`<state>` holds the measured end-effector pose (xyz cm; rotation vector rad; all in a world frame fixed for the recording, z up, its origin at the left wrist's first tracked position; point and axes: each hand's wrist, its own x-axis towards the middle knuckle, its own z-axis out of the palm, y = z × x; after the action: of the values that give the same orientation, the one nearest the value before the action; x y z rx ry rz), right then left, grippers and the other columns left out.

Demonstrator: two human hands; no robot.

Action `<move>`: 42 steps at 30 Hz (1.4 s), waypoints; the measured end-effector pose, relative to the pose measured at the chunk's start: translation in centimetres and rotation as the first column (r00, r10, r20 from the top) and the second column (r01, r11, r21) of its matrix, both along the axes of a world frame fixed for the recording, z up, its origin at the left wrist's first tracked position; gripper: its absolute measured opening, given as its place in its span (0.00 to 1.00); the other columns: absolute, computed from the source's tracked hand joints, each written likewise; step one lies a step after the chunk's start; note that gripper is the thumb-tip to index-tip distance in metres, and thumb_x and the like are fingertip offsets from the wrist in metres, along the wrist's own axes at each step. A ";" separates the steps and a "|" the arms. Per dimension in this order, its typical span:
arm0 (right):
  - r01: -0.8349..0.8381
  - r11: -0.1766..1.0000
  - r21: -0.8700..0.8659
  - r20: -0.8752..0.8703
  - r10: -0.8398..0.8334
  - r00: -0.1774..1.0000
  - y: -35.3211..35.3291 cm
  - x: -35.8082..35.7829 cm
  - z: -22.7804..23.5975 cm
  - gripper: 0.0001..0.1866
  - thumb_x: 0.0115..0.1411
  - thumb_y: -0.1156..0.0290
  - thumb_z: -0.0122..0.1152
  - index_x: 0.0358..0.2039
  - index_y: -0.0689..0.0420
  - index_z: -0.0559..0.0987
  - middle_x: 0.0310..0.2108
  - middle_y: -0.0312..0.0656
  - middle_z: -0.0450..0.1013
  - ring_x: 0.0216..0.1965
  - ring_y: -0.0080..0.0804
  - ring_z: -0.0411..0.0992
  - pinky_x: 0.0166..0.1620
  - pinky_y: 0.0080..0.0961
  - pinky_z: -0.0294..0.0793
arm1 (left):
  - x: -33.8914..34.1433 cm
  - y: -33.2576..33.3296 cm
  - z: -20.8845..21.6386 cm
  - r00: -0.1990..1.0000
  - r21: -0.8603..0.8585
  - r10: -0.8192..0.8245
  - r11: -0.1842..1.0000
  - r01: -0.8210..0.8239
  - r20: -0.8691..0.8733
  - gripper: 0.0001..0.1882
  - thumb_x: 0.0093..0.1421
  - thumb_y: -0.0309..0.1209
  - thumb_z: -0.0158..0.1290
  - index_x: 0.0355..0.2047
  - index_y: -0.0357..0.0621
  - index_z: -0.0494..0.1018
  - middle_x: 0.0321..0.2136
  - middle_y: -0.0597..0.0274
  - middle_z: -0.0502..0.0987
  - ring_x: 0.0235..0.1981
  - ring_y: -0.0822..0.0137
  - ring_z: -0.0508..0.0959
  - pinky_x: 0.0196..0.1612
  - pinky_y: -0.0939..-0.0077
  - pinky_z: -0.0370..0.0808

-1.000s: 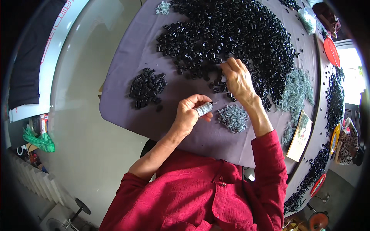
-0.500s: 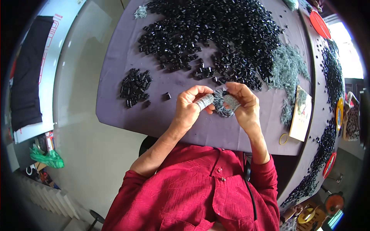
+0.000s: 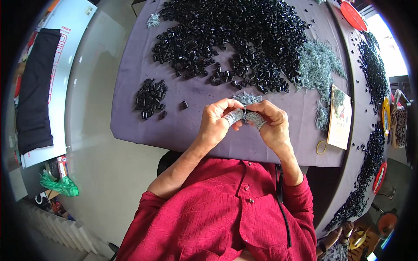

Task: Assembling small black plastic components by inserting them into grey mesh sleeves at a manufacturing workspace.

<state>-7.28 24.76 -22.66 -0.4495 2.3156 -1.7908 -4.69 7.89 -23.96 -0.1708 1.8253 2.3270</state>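
Observation:
My left hand (image 3: 213, 121) and my right hand (image 3: 275, 124) meet over the near part of the table, fingertips pinched together. Between them is a small black piece (image 3: 244, 111), mostly hidden by the fingers. Grey speckled sleeves cover a digit on each hand, the left sleeve (image 3: 234, 116) and the right sleeve (image 3: 256, 119) almost touching. Just beyond the fingertips lies a small heap of grey strands (image 3: 247, 98). A large pile of short black cylinders (image 3: 244, 39) spreads farther back, and a smaller black pile (image 3: 150, 98) sits to the left with one loose cylinder (image 3: 185, 104) beside it.
A mound of grey strands (image 3: 315, 65) adjoins the big pile on the right. Near it lie a printed card (image 3: 339, 117) and a yellow ring (image 3: 321, 147). A second table (image 3: 355, 126) carries more black pieces and a red tray (image 3: 353, 16). Another person's hands (image 3: 346, 228) show at lower right.
My fingertips have drawn closer together over the black piece. The grey strands by my fingers now show as a heap beyond them. The whole view has shifted slightly.

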 end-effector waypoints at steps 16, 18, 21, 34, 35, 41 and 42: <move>0.049 0.977 -0.207 0.356 0.028 0.934 0.1 1.5 -1.4 0.11 0.53 0.88 0.53 0.34 0.62 0.78 0.30 0.37 0.76 0.28 0.18 0.71 0.31 0.17 0.70 | 1.2 0.6 -1.0 1.000 -0.128 0.006 0.992 -0.008 -0.012 0.07 0.57 0.16 0.50 0.34 0.34 0.75 0.26 0.62 0.78 0.23 0.75 0.77 0.26 0.82 0.75; 0.079 0.975 -0.209 0.348 -0.001 0.937 0.2 1.9 -1.8 0.13 0.52 0.90 0.53 0.35 0.62 0.78 0.30 0.36 0.76 0.29 0.18 0.71 0.31 0.17 0.70 | 1.3 0.6 -1.1 1.000 -0.141 -0.008 0.990 0.012 0.025 0.07 0.56 0.15 0.50 0.34 0.34 0.75 0.26 0.61 0.78 0.24 0.75 0.77 0.26 0.82 0.76; 0.062 0.987 -0.147 0.169 -0.036 0.985 0.0 2.3 -3.5 0.15 0.50 0.91 0.52 0.35 0.61 0.78 0.30 0.37 0.75 0.31 0.22 0.73 0.33 0.19 0.72 | 1.5 0.9 -1.6 1.000 -0.142 0.019 0.990 -0.018 0.001 0.08 0.56 0.15 0.50 0.36 0.33 0.75 0.28 0.59 0.79 0.26 0.73 0.79 0.28 0.80 0.77; 0.004 0.939 0.343 -0.418 0.149 0.896 -0.8 3.7 -3.2 0.24 0.38 0.87 0.52 0.41 0.61 0.70 0.34 0.48 0.71 0.36 0.47 0.71 0.39 0.35 0.73 | 3.5 1.5 -1.4 0.994 -0.513 -0.060 0.858 0.004 -0.091 0.12 0.55 0.19 0.52 0.41 0.33 0.74 0.33 0.51 0.80 0.33 0.70 0.79 0.34 0.75 0.75; -0.006 0.937 0.349 -0.434 0.167 0.885 -0.8 3.8 -3.2 0.24 0.38 0.87 0.53 0.41 0.62 0.69 0.34 0.48 0.71 0.36 0.48 0.71 0.40 0.35 0.73 | 3.5 1.4 -1.5 0.994 -0.514 -0.055 0.858 -0.002 -0.096 0.12 0.55 0.19 0.52 0.41 0.33 0.74 0.33 0.51 0.80 0.33 0.70 0.79 0.34 0.75 0.75; 0.022 0.878 0.477 -0.475 0.237 0.847 -0.2 3.7 -3.9 0.20 0.44 0.82 0.53 0.41 0.63 0.68 0.30 0.45 0.71 0.30 0.41 0.70 0.34 0.33 0.71 | 2.4 1.6 -1.5 0.993 -0.534 -0.114 0.842 0.082 -0.027 0.04 0.56 0.23 0.54 0.33 0.36 0.74 0.21 0.58 0.76 0.19 0.74 0.76 0.20 0.77 0.72; 0.059 0.877 0.477 -0.487 0.208 0.849 -0.3 3.7 -4.0 0.18 0.46 0.80 0.52 0.41 0.62 0.69 0.29 0.43 0.71 0.26 0.39 0.69 0.32 0.32 0.70 | 2.2 1.4 -1.8 0.994 -0.536 -0.109 0.841 0.075 -0.031 0.04 0.56 0.23 0.54 0.33 0.36 0.74 0.21 0.58 0.76 0.19 0.74 0.76 0.20 0.77 0.72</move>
<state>-3.57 24.43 -26.66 -1.0295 2.9221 -1.0656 -2.44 9.28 -25.77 -0.0806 2.4139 1.7168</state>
